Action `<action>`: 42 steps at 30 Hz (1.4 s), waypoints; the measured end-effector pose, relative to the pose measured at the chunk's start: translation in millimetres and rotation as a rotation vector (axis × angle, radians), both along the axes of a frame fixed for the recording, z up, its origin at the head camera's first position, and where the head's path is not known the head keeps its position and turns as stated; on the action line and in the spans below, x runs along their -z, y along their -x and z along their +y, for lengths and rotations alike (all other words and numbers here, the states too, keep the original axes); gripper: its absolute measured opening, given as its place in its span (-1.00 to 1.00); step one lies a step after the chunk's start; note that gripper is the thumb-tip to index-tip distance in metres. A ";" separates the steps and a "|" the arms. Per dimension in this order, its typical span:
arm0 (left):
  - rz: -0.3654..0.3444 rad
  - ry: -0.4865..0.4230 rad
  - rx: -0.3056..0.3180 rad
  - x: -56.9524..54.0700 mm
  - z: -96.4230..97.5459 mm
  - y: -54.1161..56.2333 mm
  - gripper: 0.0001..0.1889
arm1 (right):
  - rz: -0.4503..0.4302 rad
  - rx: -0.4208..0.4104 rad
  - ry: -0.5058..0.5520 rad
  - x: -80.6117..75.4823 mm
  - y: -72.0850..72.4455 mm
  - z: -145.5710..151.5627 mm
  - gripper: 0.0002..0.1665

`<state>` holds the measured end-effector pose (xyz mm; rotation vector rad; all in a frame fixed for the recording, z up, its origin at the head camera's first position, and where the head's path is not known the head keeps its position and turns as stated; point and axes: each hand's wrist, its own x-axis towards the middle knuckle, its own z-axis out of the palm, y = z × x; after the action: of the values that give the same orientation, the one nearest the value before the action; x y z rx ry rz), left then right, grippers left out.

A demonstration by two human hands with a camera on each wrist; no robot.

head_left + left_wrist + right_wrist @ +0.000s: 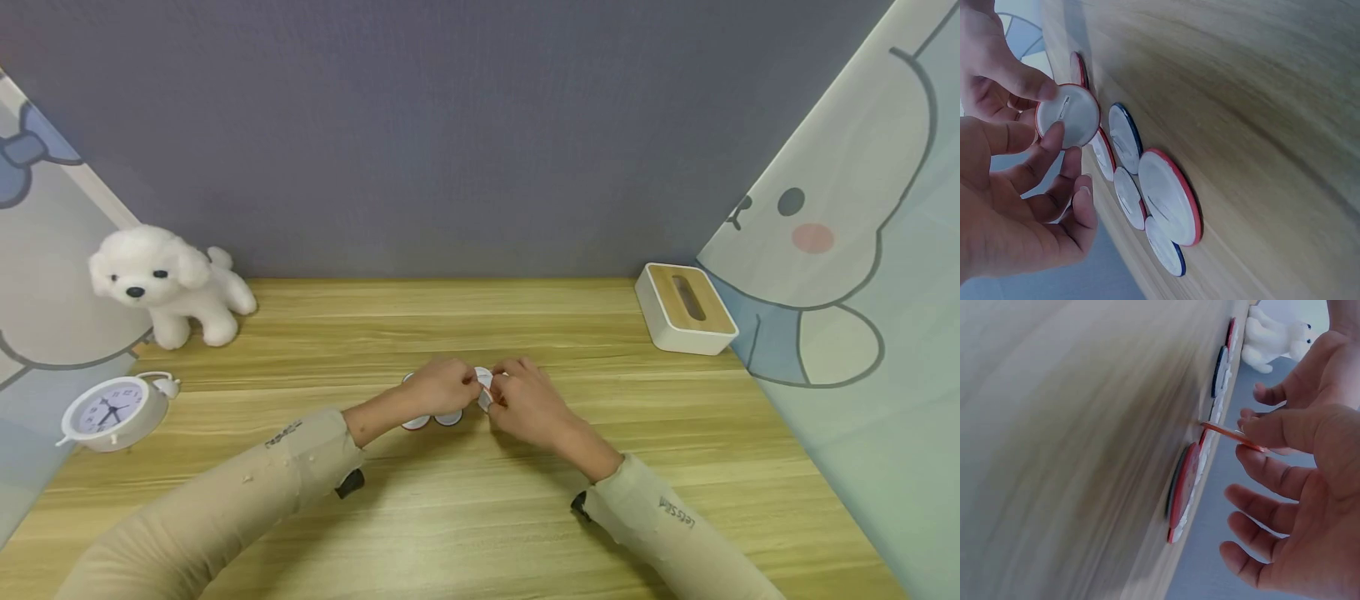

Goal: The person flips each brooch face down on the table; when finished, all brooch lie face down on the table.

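Near the table's middle, my right hand [532,404] pinches a round pin badge [1083,128] between thumb and fingers at its rim. The badge has a red edge, and its white back with a metal safety pin [1064,107] faces the left wrist camera. My left hand [446,387] is at the same badge, index fingertip on the pin's lower end and thumb by the rim; its other fingers curl loosely. Edge-on in the right wrist view, the badge is tilted above the table. Several more badges [1166,187], red- or dark-edged, lie mostly back-up close by, some overlapping.
A white plush dog [172,283] stands at the back left of the wooden table [480,517], with a white alarm clock [116,412] in front of it. A tissue box [686,308] with a wooden top sits at the back right. Behind rises a grey wall [450,142].
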<state>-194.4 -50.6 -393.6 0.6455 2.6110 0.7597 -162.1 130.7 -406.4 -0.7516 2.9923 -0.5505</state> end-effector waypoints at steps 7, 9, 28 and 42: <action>0.151 0.027 0.029 3.0 -2.6 1.1 -0.90 | -0.006 0.041 -0.011 0.6 2.7 3.5 -0.83; 0.187 0.038 0.044 3.6 -3.2 1.3 -0.92 | -0.017 0.040 -0.014 -0.2 3.3 3.9 -0.84; 0.224 0.035 0.170 4.7 -6.5 3.2 -0.94 | -0.032 0.052 0.014 -9.2 5.8 3.6 -0.91; 0.240 0.027 0.224 4.4 -8.4 3.1 -0.90 | -0.062 0.046 0.027 -10.2 8.0 1.0 -0.84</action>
<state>-197.6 -59.0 -398.0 1.0587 2.6904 0.6091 -170.1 131.6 -396.2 -0.6561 2.9574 -0.6057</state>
